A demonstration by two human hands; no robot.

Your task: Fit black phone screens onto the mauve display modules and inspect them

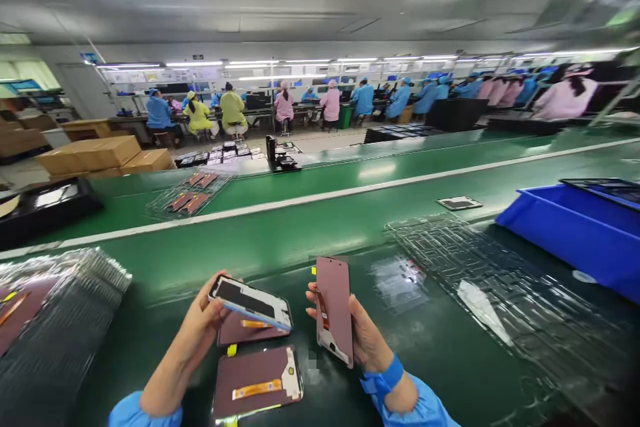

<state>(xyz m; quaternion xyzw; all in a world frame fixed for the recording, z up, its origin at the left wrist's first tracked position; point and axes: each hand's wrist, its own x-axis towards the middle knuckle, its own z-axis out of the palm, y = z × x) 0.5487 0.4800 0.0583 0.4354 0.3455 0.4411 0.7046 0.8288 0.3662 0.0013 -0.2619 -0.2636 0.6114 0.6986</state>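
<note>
The left hand grips a phone frame partly hiding a brown panel, contact unclear; the right hand holds a screen panel above the worktop, left of clear trays.

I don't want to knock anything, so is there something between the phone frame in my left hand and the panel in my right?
Nothing loose is visible between the phone frame in your left hand and the panel; only the fingertips of your right hand and a yellow tab show at its left edge.
</note>
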